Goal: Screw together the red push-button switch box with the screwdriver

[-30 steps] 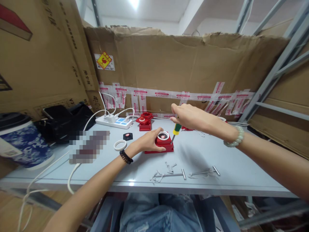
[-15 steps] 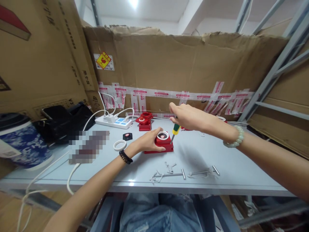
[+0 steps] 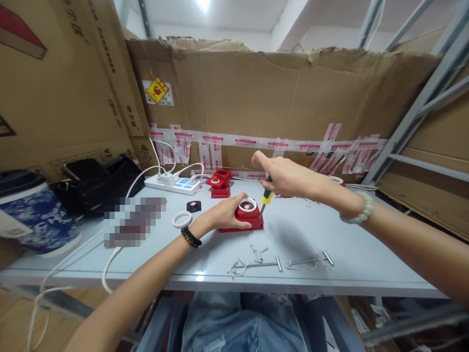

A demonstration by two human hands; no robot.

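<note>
My left hand (image 3: 227,213) grips the left side of a red block (image 3: 252,223), which lies on the table with a white ring (image 3: 247,204) on its top. Above the block's right end, my right hand (image 3: 284,175) is closed round the green and yellow handle of a screwdriver (image 3: 267,196). The shaft slants down and its tip meets the block's right end. Several screws (image 3: 256,252) lie in front of the block, beside a metal T-shaped rod (image 3: 279,263) with white string. A second such rod (image 3: 327,258) lies further right.
Left of the block are a loose white ring (image 3: 182,219) and a black piece (image 3: 194,206). Behind stand a red part (image 3: 220,183) and a power strip (image 3: 173,184) with cables. A blue and white cup (image 3: 40,215) is far left. Cardboard (image 3: 278,98) closes off the back.
The index finger of my right hand has lifted and stretched out from the screwdriver handle. My left hand and the red block have stayed in place.
</note>
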